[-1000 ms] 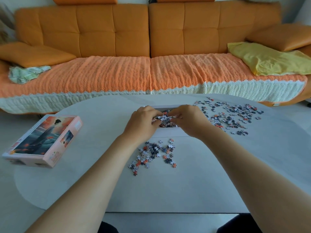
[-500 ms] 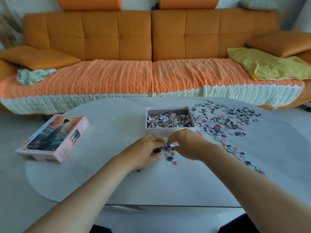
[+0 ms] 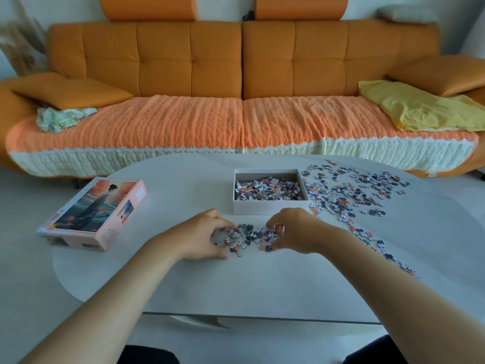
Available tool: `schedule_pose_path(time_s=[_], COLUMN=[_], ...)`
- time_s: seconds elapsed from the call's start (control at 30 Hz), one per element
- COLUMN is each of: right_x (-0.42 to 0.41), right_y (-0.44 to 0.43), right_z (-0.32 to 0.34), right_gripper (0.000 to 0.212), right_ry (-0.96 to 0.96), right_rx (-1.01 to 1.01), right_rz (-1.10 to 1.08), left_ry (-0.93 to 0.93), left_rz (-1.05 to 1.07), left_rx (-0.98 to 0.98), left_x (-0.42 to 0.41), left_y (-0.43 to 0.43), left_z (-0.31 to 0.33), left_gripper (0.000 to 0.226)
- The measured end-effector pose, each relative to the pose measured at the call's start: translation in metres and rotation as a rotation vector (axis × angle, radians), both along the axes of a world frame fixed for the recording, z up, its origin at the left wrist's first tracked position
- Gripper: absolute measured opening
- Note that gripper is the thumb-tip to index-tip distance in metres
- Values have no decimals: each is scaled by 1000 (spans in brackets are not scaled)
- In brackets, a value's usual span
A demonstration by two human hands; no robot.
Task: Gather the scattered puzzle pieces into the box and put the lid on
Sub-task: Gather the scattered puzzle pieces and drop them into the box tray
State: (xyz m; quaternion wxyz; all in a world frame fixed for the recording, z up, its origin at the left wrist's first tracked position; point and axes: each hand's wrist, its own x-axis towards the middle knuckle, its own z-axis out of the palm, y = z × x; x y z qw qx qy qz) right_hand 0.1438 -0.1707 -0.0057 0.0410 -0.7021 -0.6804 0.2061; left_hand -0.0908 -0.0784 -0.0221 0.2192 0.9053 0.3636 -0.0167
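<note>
Far left on the worktop (image 3: 236,285): lid (image 3: 91,214), art side up, a robed figure against an orange sky. Its left corner looks to overhang the rim. Print on the side walls and a red mark at the near corner are too blurred to read. Left hand (image 3: 203,236) is down on the worktop, fingers and thumb curved in a C round the left edge of the small pile (image 3: 249,237); fingertips are mostly hidden behind the knuckles, so I can't tell if any single piece is pinched. The pile is grey, white and orange pieces lying between both hands, just in front of the box (image 3: 270,206). Box is open, white walls, no readable marking, partly filled with pieces; its near wall hides the front of the fill. Right hand (image 3: 294,232) mirrors the left, fingers arched over and thumb under the pile's right edge, touching pieces. Scattered pieces (image 3: 349,190) lie right of the box, with a thin trail running toward the near edge, partly hidden behind the right forearm. Both forearms are cut off at the frame bottom.
</note>
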Motion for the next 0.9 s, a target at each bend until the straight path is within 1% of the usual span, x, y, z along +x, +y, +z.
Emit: schedule_pose_path(time_s=[0.03, 0.1, 0.2, 0.27, 0.33, 0.4, 0.47, 0.5, 0.57, 0.67, 0.73, 0.8, 0.87, 0.9], right_x=[-2, -5, -9, -11, -13, -17, -22, -26, -33, -40, -40, -37, -31, -28], right_y=[2, 5, 9, 11, 13, 13, 13, 13, 15, 20, 22, 22, 22, 22], right_z=[0, -2, -2, -3, -3, -2, -3, -4, -6, -5, -3, 0, 0, 0], right_gripper=[53, 56, 58, 58, 60, 67, 77, 81, 81, 71, 67, 67, 75, 81], right_ry=[10, 52, 82, 47, 6, -16, -56, -81, -97, -40, -24, -4, 2, -19], right_rx=[15, 25, 33, 35, 19, -3, 4, 9, 12, 2, -6, -10, -31, -51], right_rz=[-6, -32, -70, -57, -33, -20, 1, 13, 30, 33, 42, 34, -8, -28], left_ry=[-42, -117, -178, -198, -158, -36, 50, 45, -36, -153, -183, -185, -147, -109], left_rz=[15, 37, 46, 57, 74, 92, 107, 118, 149, 174, 176, 172, 150, 130], left_rx=[-1, -6, -18, -46, -64, -39, -35, -49, -73, -60, -53, -52, -16, 12], left_x=[3, 10, 19, 21, 16, 4, -6, -9, -10, -3, 2, 7, 11, 14], left_y=[0, -1, -3, -3, 2, 7, 9, 9, 7, 5, 4, 3, 2, 2], left_z=[-1, -3, -5, -1, 6, 11, 11, 9, 4, -2, -4, -3, 0, -1], left_gripper=[70, 63, 61, 62, 67, 68, 62, 57, 49, 43, 45, 47, 54, 62])
